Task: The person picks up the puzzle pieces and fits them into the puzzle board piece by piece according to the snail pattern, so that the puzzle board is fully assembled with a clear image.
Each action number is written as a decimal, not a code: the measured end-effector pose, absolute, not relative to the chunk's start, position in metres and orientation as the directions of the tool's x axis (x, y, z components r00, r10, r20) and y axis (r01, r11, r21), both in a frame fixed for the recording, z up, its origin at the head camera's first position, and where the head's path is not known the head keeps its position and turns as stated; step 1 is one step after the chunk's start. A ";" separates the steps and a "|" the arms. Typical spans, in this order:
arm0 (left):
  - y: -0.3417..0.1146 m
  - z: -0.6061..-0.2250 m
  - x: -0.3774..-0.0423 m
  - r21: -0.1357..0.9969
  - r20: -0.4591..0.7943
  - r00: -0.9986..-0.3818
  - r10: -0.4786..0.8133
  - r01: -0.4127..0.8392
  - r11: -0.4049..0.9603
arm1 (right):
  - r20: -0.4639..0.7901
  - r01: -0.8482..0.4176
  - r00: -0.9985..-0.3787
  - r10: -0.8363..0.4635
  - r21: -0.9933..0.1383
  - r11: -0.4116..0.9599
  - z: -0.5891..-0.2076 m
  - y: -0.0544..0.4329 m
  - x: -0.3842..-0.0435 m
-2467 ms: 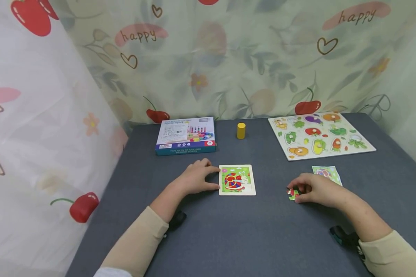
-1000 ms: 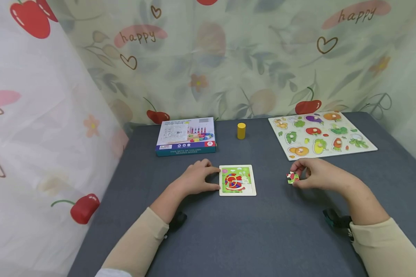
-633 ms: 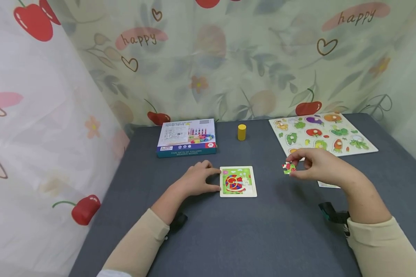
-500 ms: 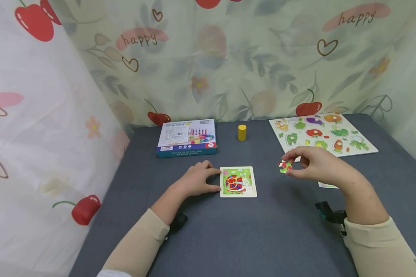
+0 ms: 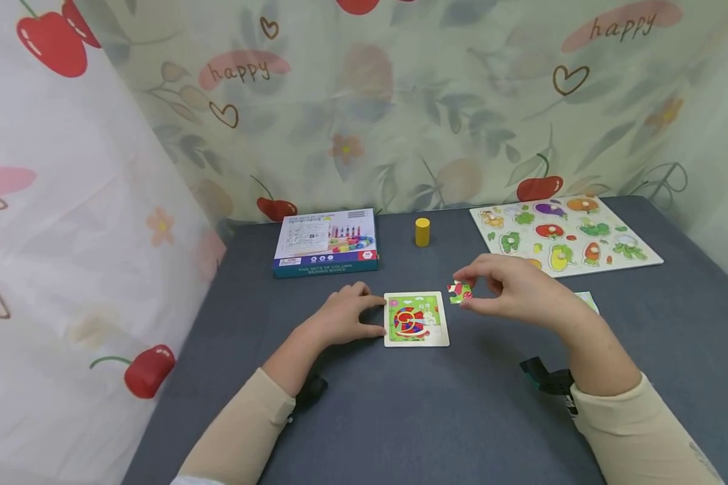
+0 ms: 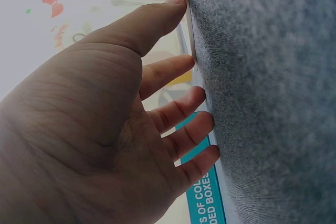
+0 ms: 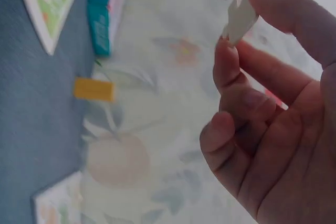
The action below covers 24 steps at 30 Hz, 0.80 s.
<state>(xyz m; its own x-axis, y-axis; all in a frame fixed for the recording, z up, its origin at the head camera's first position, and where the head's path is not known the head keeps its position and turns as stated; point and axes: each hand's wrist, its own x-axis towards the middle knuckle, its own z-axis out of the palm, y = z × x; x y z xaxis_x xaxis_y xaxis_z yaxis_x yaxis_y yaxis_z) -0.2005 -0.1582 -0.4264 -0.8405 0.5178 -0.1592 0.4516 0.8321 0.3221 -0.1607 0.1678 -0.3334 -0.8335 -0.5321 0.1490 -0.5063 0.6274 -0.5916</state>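
A small square puzzle board (image 5: 416, 341) with a red snail picture lies on the table in the middle of the head view. My left hand (image 5: 342, 314) rests at its left edge, thumb and index fingertip against the frame; the left wrist view shows the other fingers (image 6: 186, 135) loosely extended at the tabletop. Right of the board, my right hand (image 5: 512, 289) pinches a jigsaw piece (image 5: 460, 292), green and red on its face, between thumb and fingers. In the right wrist view the pale back of the jigsaw piece (image 7: 241, 18) shows, raised above the table.
At the back left lies a flat blue-edged box (image 5: 325, 244). A yellow cylinder (image 5: 422, 232) stands beside it. A vegetable puzzle board (image 5: 567, 236) lies at the back right. Another printed piece (image 5: 588, 300) is mostly hidden behind the right forearm. Patterned curtains enclose the table.
My right hand has lifted the jigsaw piece from the right side and carried it left, close to the snail board. My left hand has stayed at the board's edge.
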 end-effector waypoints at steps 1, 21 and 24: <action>-0.158 -0.426 -0.200 0.325 -0.156 -0.841 0.519 0.452 0.831 | 0.152 -0.514 -0.830 -0.537 -0.580 0.631 -0.337 0.164 -0.163; -0.160 -0.430 -0.202 0.323 -0.146 -0.840 0.522 0.458 0.828 | 0.006 -0.470 -0.835 -0.550 -0.528 0.707 -0.393 0.126 -0.177; -0.157 -0.429 -0.202 0.321 -0.148 -0.838 0.525 0.461 0.827 | -0.026 -0.455 -0.837 -0.546 -0.523 0.721 -0.405 0.128 -0.179</action>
<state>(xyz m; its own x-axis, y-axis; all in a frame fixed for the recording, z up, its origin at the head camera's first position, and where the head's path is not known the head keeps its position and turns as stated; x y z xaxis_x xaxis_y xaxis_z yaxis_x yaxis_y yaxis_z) -0.2022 -0.1573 -0.4287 -0.8380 0.5251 -0.1483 0.4614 0.8270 0.3212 -0.1793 0.1285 -0.4050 -0.8372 -0.5463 -0.0257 -0.4546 0.7212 -0.5227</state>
